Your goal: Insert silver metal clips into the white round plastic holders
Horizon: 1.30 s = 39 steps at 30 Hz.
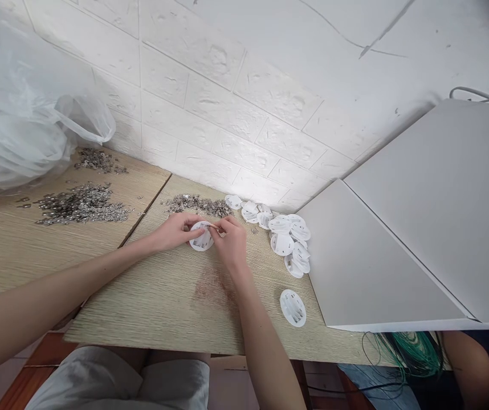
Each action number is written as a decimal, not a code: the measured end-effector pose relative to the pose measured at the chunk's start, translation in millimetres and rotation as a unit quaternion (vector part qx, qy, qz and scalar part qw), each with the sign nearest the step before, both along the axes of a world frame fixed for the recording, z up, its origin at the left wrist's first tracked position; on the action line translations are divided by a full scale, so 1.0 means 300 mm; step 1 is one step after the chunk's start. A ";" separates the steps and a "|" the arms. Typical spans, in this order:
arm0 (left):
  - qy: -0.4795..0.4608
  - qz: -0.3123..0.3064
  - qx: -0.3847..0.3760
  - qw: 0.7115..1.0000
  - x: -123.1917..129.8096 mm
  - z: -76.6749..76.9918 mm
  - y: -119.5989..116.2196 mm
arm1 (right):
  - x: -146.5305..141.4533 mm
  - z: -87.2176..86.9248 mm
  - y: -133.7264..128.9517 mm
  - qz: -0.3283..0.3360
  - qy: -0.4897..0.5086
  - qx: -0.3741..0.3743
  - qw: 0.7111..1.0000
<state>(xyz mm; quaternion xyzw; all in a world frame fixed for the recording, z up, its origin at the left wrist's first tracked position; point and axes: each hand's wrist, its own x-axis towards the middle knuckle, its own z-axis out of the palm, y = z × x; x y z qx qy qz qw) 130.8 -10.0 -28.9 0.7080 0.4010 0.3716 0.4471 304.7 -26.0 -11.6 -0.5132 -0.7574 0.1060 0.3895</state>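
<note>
Between my two hands is a round white plastic disc (202, 241) with slots and small metal parts in it. My left hand (179, 230) grips its upper left side, thumb on top. At the disc's upper right edge, the fingers of my right hand (231, 236) are pinched together; whatever small piece they hold is hidden. Just behind the hands lies a heap of small metal pieces (197, 204). A pile of similar white discs (282, 233) spreads to the right, and one single disc (293, 308) lies nearer the front edge.
Two more heaps of metal parts (84, 205) lie on the left table beside a translucent plastic bag (22, 114). A large white box (381, 256) borders the right side. Behind stands a white brick-patterned wall (244, 114). Green wire (418, 353) and another person's leg appear lower right.
</note>
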 end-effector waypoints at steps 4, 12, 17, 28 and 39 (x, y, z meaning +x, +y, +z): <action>-0.022 -0.007 -0.018 1.000 0.001 0.006 -0.001 | 0.000 0.005 0.001 0.008 0.047 -0.026 0.999; -0.066 -0.008 -0.069 0.995 0.006 0.022 -0.001 | -0.007 0.000 0.007 0.013 0.090 -0.049 0.995; -0.100 0.005 -0.104 0.990 0.009 0.036 -0.009 | -0.013 -0.004 0.010 0.003 0.126 -0.081 0.989; -0.102 0.023 -0.112 0.988 0.001 0.040 -0.008 | -0.026 -0.012 0.007 0.039 0.282 -0.198 0.938; -0.100 0.015 -0.120 0.988 0.001 0.050 -0.012 | -0.027 -0.012 0.007 0.051 0.285 -0.204 0.935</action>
